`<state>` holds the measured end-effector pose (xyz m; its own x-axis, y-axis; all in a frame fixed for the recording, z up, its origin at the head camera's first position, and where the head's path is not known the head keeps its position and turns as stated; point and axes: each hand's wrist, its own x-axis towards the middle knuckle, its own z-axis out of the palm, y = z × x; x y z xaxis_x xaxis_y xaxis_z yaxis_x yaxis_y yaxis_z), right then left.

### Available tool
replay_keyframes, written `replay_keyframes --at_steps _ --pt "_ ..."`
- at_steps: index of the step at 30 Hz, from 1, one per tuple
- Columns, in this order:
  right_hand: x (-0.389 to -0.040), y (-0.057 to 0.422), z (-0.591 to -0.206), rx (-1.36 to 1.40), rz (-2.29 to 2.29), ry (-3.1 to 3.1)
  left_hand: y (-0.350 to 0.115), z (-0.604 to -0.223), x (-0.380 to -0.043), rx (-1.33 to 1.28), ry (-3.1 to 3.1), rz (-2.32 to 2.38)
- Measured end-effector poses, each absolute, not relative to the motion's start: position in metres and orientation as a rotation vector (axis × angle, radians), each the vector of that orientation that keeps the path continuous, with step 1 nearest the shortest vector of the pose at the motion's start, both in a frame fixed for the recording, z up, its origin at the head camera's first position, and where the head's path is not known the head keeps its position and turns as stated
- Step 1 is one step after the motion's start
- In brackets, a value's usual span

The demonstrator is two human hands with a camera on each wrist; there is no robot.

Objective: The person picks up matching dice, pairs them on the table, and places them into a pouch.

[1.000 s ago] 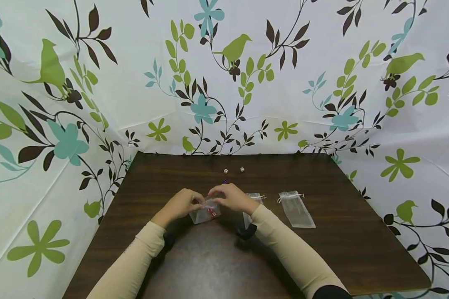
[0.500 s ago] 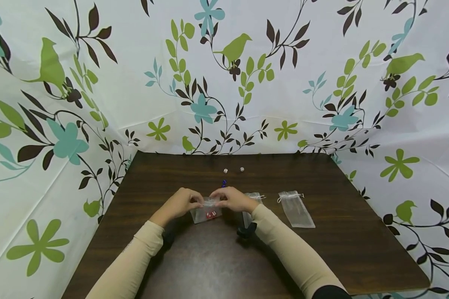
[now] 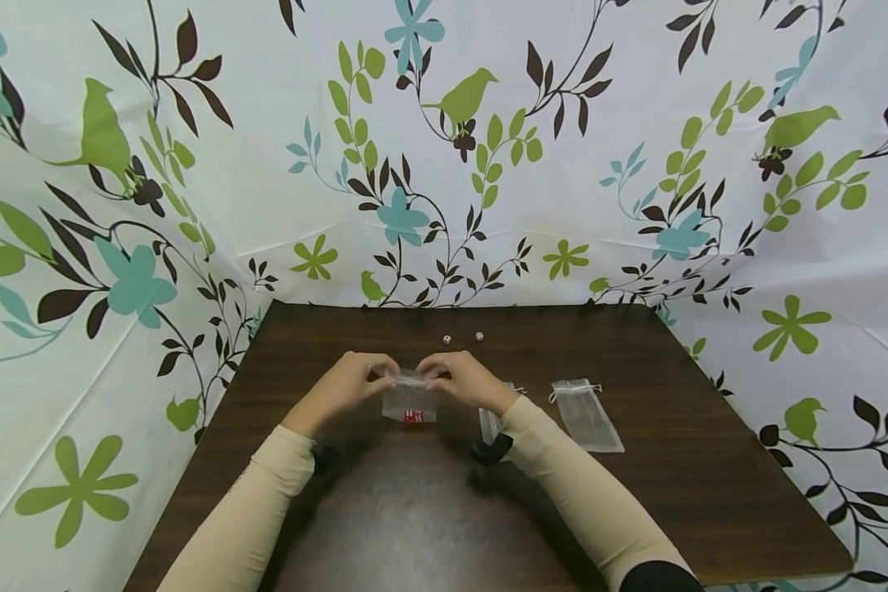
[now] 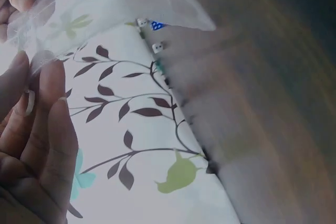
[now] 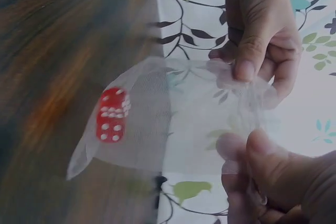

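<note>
A sheer white drawstring pouch (image 3: 395,403) hangs upright from both hands, raised off the table. Red dice with white pips (image 5: 112,115) lie at its bottom, showing through the mesh. My left hand (image 3: 344,385) pinches the left side of the gathered top between thumb and fingers. On the opposite side, my right hand (image 3: 468,380) pinches the same top edge. The right wrist view shows both thumbs pressing the cloth near the drawstring. In the left wrist view a blue die (image 4: 157,25) sits beyond the pouch; the head view hides it.
Two white dice (image 3: 463,337) lie toward the back of the dark wooden table (image 3: 326,337). A flat mesh pouch (image 3: 588,419) lies to the right. Another pouch (image 3: 491,423) is partly covered by the right arm. Patterned cloth (image 3: 266,164) hangs behind and beside the table.
Both hands have moved up and away, lifting the pouch, which now hangs straighter. The red dice have settled along its bottom. The blue dice, visible half a second ago, are hidden in the head view.
</note>
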<state>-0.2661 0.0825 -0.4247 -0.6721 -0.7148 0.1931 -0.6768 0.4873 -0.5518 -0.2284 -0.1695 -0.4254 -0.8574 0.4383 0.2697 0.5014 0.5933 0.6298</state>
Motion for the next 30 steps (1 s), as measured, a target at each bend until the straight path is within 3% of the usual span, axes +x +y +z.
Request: replay_keyframes --at_steps 13,30 --pt "-0.268 0.085 -0.403 -1.141 -0.986 2.649 -0.175 -0.411 -0.233 -0.744 -2.747 -1.236" --pt "-0.295 0.092 -0.433 -0.808 -1.141 2.515 -0.180 -0.435 -0.252 -0.507 -2.817 -1.639"
